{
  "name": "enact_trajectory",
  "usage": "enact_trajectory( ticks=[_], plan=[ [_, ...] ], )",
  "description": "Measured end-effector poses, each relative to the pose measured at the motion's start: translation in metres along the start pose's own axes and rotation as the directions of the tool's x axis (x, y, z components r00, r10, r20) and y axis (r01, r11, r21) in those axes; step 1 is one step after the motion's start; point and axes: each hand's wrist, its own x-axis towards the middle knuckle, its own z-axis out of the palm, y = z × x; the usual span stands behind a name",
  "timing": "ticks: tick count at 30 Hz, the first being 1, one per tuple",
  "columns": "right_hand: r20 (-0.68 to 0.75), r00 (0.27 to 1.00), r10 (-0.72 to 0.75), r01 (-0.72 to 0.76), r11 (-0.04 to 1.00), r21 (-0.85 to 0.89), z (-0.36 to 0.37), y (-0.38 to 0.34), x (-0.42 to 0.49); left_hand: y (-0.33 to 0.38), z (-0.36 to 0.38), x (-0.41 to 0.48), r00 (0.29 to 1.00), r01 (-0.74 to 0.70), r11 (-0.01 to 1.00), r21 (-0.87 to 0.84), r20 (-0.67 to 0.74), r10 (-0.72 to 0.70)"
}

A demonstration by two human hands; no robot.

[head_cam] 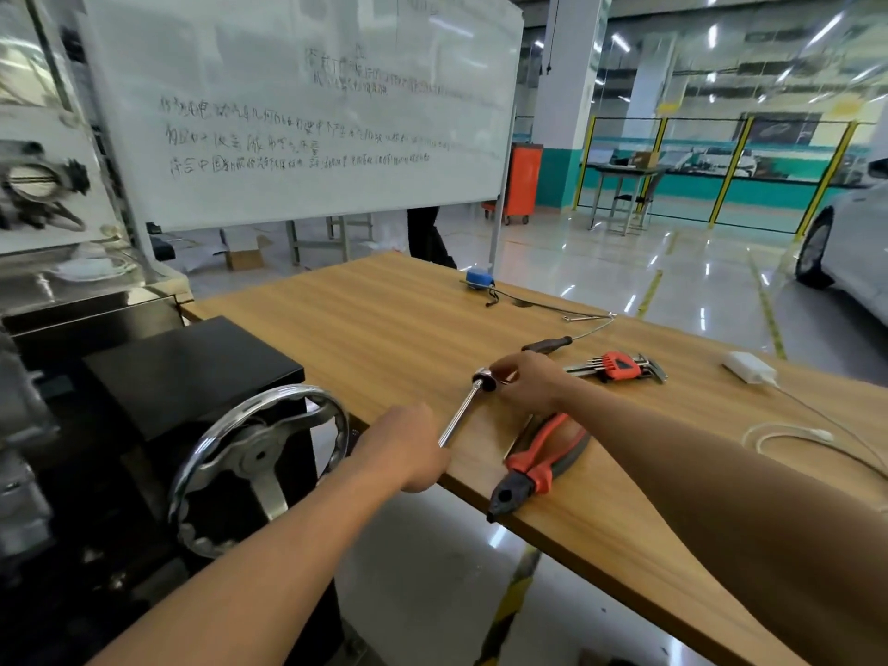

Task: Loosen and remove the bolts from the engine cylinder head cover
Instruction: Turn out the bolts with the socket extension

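Left hand (408, 447) gripping the lower end of a chrome ratchet wrench (463, 411), fingers curled round the handle, at the near-left edge of the wooden bench (384, 319); wrench angled up and away, head raised just above the bench top; right hand (526, 382) at the head, fingertips pinching a small part on it; what that part is cannot be told. Grey engine metal (19, 425) at the far left edge, blurred; cover and bolts cannot be made out there. Chrome handwheel (288, 394) on a black housing (192, 372) between engine and bench. On the bench: orange-and-grey pliers (543, 461) just beside the right forearm; hex key set (617, 365) in a red holder beyond the right hand; dark-handled screwdriver (545, 345) behind the hand; white charger (747, 367) with cable at right; blue object (479, 278) at the far edge. Whiteboard (307, 113) with handwriting behind the bench.
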Motion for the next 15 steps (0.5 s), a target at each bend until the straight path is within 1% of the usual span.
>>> enact_trajectory(
  ticks=[1,2,4,7,9,12,14,15],
  plan=[
    [0.055,0.998,-0.020,0.019,1.000,0.019,0.000,-0.001,0.004,0.000,0.000,0.001,1.000,-0.004,1.000,0.008,0.000,0.004],
    [0.081,0.996,-0.038,0.036,0.999,0.022,0.000,-0.001,0.008,0.000,0.001,0.003,1.000,-0.005,1.000,0.022,0.000,0.005],
    [0.077,0.995,-0.070,0.069,0.998,0.013,0.000,-0.002,0.015,0.000,0.004,0.005,1.000,-0.006,0.999,0.053,-0.015,0.007],
    [0.025,0.997,-0.074,0.073,0.997,0.032,0.002,-0.001,0.021,0.004,0.007,0.010,0.999,-0.001,0.997,0.081,-0.043,0.004],
    [-0.018,0.998,-0.059,0.060,0.997,0.052,0.007,-0.002,0.025,0.008,0.006,0.010,0.999,0.001,0.993,0.114,-0.036,0.003],
    [-0.087,0.996,0.016,-0.013,0.999,0.035,0.012,-0.004,0.033,0.012,0.002,0.004,1.000,-0.022,0.987,0.157,-0.005,0.023],
    [-0.106,0.992,0.066,-0.064,0.998,0.023,0.013,-0.005,0.036,0.009,0.000,-0.004,0.999,-0.036,0.989,0.146,0.019,0.034],
    [-0.107,0.992,0.072,-0.074,0.997,-0.011,0.014,-0.006,0.036,0.005,-0.003,-0.008,0.999,-0.035,0.994,0.100,0.040,0.031]
  ],
)
